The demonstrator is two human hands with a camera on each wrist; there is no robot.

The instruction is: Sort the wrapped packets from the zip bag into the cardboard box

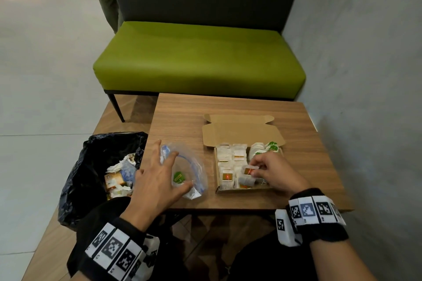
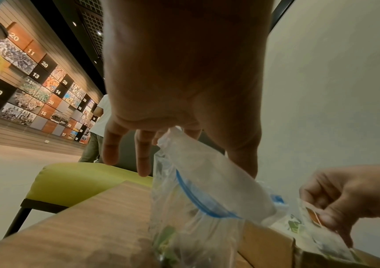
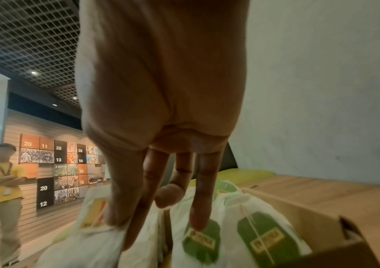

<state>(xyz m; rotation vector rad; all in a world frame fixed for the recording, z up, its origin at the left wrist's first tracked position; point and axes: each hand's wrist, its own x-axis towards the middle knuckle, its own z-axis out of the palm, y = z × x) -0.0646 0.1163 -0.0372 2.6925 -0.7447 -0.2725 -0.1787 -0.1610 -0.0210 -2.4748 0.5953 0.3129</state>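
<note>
Sitting at a small wooden table, with the cardboard box at about 1 o'clock and the zip bag at about 11 o'clock, the two just beside each other. Lid folded back toward 12 o'clock, so the box open from above. Inside, rows of white wrapped packets standing on edge, orange-marked ones to the 9 o'clock side, green-marked ones at the far 3 o'clock corner.

Right hand over the near half of the box, thumb and fingers pinching an orange-marked packet by its top edge, its flat face toward the person. From the right wrist view, fingertips down among the green packets too.

Left hand spread over the bag, fingers splayed and resting on the clear plastic (holding the mouth wide, it seems). One green-marked packet lying inside the bag, near the bottom, at about 3 o'clock from the left palm.

Likely next: seating the pinched packet into the orange row, long edge parallel to its neighbours. Little slack between rows, so a straight drop needed. Bare tabletop beyond the lid at 12 o'clock; bin with black liner off the edge at 9 o'clock.
</note>
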